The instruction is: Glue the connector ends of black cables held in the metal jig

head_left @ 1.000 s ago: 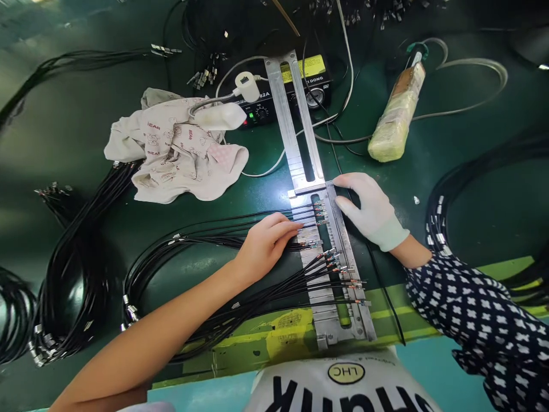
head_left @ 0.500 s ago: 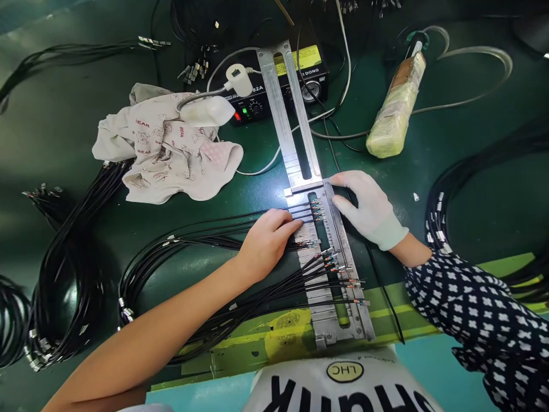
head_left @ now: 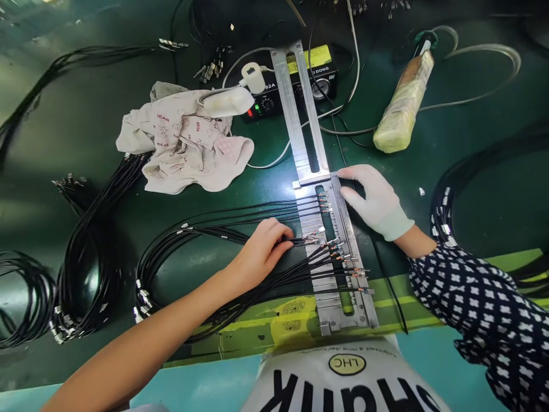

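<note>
Green workbench [head_left: 484,194], slotted alum. jig [head_left: 332,303] just right of bare L hand [head_left: 259,257]; white-gloved R hand [head_left: 375,200] lies open on jig's rail. Black cables [head_left: 223,233] run under L hand, crimped tips [head_left: 338,257] across slot; L grip unclear. Risk: a tug could misalign tips.

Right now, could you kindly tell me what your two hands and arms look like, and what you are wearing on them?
The right grip wears a white glove ending at the wrist. Past a bare stretch of forearm comes a dark sleeve with rows of white cross-like spots. The left grip is bare, with no glove or sleeve in view on that arm.
</note>
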### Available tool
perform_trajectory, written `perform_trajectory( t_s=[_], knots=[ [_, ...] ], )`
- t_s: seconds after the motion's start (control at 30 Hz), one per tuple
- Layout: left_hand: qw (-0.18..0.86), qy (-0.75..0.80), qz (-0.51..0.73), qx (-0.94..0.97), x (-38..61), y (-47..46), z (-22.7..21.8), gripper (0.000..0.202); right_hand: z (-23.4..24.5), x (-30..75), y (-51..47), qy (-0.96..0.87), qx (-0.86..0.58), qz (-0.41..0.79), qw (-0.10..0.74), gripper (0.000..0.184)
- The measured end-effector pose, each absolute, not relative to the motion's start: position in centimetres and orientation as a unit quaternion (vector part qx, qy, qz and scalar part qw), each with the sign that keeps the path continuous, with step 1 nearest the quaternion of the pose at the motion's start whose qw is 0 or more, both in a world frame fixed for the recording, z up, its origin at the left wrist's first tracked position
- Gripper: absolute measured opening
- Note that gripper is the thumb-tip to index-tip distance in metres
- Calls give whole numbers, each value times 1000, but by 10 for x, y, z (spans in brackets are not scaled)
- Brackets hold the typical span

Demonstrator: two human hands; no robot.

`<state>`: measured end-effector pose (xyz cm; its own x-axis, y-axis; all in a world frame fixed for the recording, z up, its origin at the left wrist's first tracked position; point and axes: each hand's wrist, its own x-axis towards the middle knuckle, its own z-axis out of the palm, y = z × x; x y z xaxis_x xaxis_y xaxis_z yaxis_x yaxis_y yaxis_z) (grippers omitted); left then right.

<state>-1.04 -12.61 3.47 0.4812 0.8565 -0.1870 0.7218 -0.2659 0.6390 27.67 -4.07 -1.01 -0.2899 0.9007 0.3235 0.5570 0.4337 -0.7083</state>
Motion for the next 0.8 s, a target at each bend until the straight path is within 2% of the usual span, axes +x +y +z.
perform_trajectory(
  t_s=[0.17,0.3,0.37,0.47,0.63,0.8],
  knots=[
    [424,515,87,740,-15,-121,41,6,-9,276,-40,-764,-477,240,361,30],
    [474,534,112,691,-13,-109,44,8,-7,275,-41,-762,-478,246,361,29],
    [444,544,131,700,-8,-107,44,6,-6,274,-41,-762,-477,247,362,28],
    [341,527,173,759,6,-107,40,5,-5,274,-41,-761,-480,248,359,29],
    [220,463,205,834,27,-102,21,11,-5,274,-41,-762,-479,252,356,29],
    [194,453,210,845,31,-98,11,14,-5,275,-41,-762,-477,254,357,28]
  ],
)
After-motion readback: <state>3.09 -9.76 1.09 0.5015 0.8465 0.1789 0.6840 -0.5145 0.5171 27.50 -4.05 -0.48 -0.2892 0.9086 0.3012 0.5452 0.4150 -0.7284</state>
